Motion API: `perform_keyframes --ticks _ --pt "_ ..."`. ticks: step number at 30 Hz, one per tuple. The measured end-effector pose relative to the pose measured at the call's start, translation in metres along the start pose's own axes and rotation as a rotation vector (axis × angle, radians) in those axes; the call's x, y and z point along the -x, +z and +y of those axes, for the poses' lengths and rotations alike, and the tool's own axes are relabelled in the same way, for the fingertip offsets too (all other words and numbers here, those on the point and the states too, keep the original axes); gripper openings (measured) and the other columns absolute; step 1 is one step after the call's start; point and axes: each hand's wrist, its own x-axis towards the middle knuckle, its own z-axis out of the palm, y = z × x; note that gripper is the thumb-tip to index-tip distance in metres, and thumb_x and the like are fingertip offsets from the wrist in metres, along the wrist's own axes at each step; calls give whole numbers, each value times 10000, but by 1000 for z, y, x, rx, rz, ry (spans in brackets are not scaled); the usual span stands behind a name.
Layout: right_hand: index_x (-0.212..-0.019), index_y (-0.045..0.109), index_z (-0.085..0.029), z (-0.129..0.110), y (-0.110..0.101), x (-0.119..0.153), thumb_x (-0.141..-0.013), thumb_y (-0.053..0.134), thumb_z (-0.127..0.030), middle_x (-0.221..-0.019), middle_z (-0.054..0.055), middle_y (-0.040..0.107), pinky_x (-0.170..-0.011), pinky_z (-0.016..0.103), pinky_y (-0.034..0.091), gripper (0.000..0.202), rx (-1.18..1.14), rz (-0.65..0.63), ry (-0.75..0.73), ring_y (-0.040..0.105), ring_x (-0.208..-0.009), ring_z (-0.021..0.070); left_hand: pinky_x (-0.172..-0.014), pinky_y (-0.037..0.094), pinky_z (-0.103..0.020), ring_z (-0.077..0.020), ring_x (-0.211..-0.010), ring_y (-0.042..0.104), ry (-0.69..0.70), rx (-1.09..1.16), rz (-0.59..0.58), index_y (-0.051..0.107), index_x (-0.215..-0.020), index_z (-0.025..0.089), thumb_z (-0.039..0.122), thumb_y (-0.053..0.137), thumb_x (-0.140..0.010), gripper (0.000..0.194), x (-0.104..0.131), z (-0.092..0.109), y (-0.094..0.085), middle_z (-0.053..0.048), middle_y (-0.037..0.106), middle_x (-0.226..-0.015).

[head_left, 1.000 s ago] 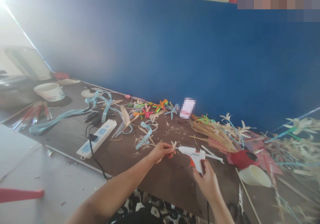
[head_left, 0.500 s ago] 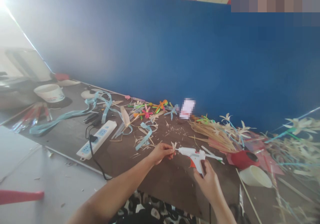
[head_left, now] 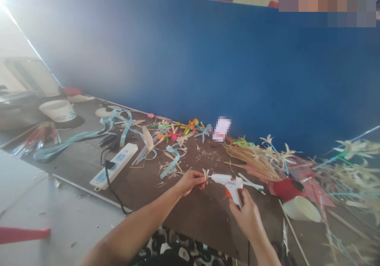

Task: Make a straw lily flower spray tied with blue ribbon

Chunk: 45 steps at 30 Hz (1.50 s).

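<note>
Two bare hands work above the near edge of a cluttered brown bench (head_left: 204, 222). The left hand (head_left: 192, 183) pinches one small pale flower (head_left: 206, 173) between its fingers, just above the bench near the middle of its near side. The right hand (head_left: 247, 210) has its fingers wrapped round the grip of one white glue gun (head_left: 230, 182) with an orange trigger, its nozzle pointed at the flower; whether the two touch cannot be told. One white stick juts from the back of the gun.

Toward the left edge lie one white power strip (head_left: 114, 166), with one black plug (head_left: 111, 164) seated in it, and one white tub (head_left: 57, 111). Along the far edge, below a blue panel (head_left: 178, 60), sit three bright fuzzy shapes: one orange (head_left: 191, 126), one pink (head_left: 173, 133) and one pale blue (head_left: 203, 130). Toward the right edge are one bundle of tan strips (head_left: 252, 161), one red container (head_left: 287, 189) and one cream cup (head_left: 302, 209) on its side. One pair of scissors (head_left: 285, 234) rests by the near edge, right of the right hand.
</note>
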Motion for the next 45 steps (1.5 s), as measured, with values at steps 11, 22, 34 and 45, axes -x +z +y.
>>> perform_keyframes --ticks 11,22,34,45 --pt "-901 464 -185 0 -2 -1 -667 461 -310 -790 64 618 -595 280 447 265 74 28 -19 602 -692 209 -480 383 -202 -77 -472 485 -10 -11 1 643 -662 88 354 632 -614 271 1 3 1 -34 573 -542" --pt "-884 440 -203 -1 -4 0 -687 464 -311 -790 51 608 -590 271 445 227 82 1 -30 598 -699 206 -477 382 -209 -78 -468 489 -4 -5 10 643 -659 94 353 634 -611 263 -1 -1 0 -43 596 -566" --pt "-940 431 -187 -6 -5 -1 -701 464 -311 -841 72 604 -638 291 450 271 97 16 -50 594 -746 218 -481 387 -208 -76 -479 495 -8 -24 13 648 -694 90 352 635 -611 274 -1 -1 0 -52 610 -605" --pt "-936 452 -184 -9 -7 -1 -691 458 -304 -806 64 622 -610 270 449 273 162 32 -82 608 -711 205 -479 387 -203 -78 -471 491 4 -33 1 646 -668 90 351 618 -634 264 -2 -4 -1 -35 586 -542"
